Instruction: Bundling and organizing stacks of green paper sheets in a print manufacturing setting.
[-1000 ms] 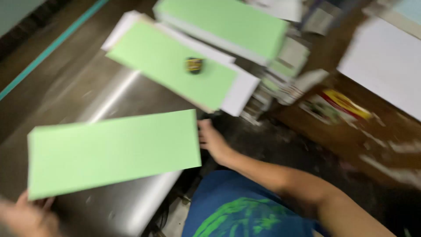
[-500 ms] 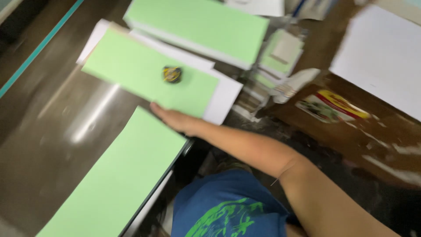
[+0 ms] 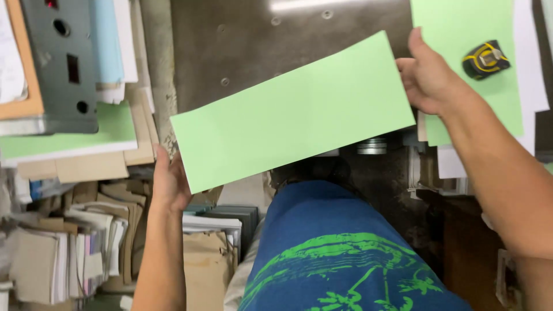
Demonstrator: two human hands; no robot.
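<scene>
Long rectangular sheet of pale green card, plain, flat and uncreased. Held level in the air, tilted with the right end higher, above the dark metal surface. Gripped at both short ends.

I see a yellow and black tape measure lying on a green sheet at the top right. A grey metal box sits top left, with messy cardboard and paper piles below it.

Two hands, one green sheet
</scene>
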